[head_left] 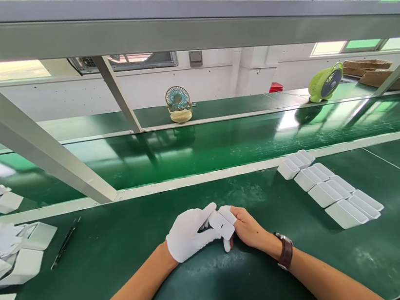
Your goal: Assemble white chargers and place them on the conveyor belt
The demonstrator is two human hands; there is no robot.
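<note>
Green bench (123, 239), white parts (0, 240) among white containers (20, 267), white piece (221, 224) in both hands (189, 235) (247, 227)

We are cataloguing: one glove (185, 233), matt cloth; white piece (221, 223), smooth, plastic-looking; white boxes (344, 214), smooth, plastic-looking; bench top (131, 242), scuffed, low sheen; belt (217, 145), glossy; watch strap (286, 252), leather-like; carton (390, 79), matt cardboard.

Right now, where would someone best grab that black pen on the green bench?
Probably by its middle, pinched across its width from above, coming in from its right. The black pen looks slim and lies flat at a slant, and the pile of white pieces sits close on its left.
</note>
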